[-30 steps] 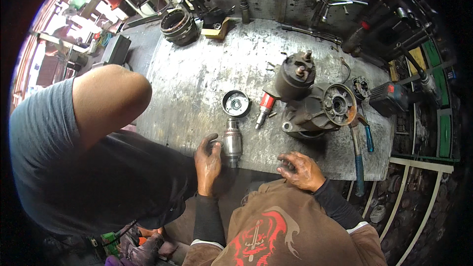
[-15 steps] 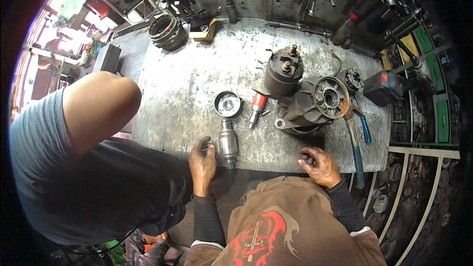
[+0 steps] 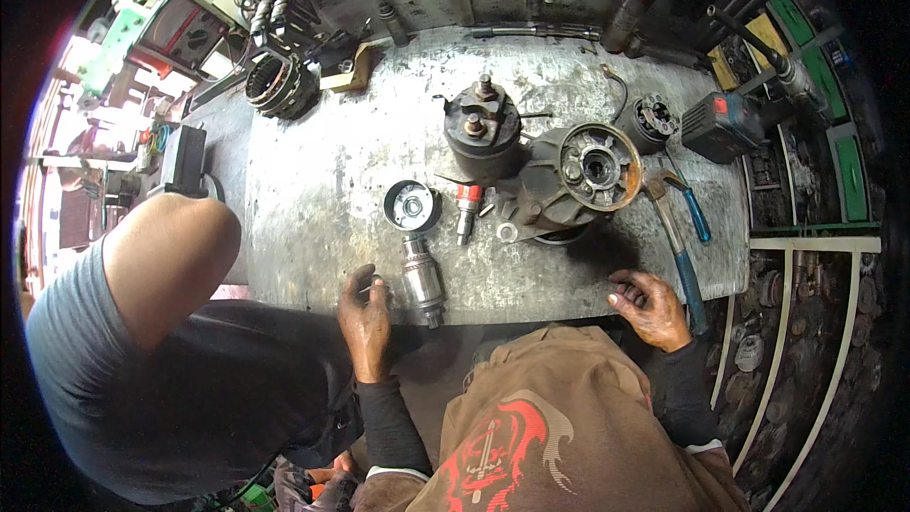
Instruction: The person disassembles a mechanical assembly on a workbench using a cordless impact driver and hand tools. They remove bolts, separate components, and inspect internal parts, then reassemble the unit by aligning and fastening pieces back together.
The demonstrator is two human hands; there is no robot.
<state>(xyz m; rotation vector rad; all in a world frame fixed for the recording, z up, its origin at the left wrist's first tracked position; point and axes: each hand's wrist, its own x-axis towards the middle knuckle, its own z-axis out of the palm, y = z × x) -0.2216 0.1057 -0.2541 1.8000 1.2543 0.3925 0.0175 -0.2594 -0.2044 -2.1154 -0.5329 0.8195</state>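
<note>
My left hand (image 3: 365, 327) is at the bench's front edge, fingers bent and thumb apart. Just right of it lies a silver metal cylinder with a stepped shaft (image 3: 422, 280), seemingly untouched. Above that sits a round metal cap (image 3: 410, 205), its hollow side up. A red-collared metal piece with a narrow tip (image 3: 467, 212) lies to its right. Farther right stands a greasy motor housing (image 3: 550, 190) beside a dark cylinder with two studs (image 3: 482, 137). My right hand (image 3: 654, 311), loosely curled with thumb apart, is beside the handle of a hammer (image 3: 675, 237). I see nothing held in either hand.
Another person's bare elbow and grey sleeve (image 3: 156, 246) crowd the left side. Blue-handled pliers (image 3: 698, 215), a power tool battery (image 3: 725, 128) and a round geared part (image 3: 652, 121) lie right. A wound metal ring (image 3: 280, 87) sits back left. Metal shelving (image 3: 825, 244) borders the right.
The view has swung, so the bench things appear farther left. My right hand has moved right, nearer the hammer handle. My left hand stays beside the silver cylinder.
</note>
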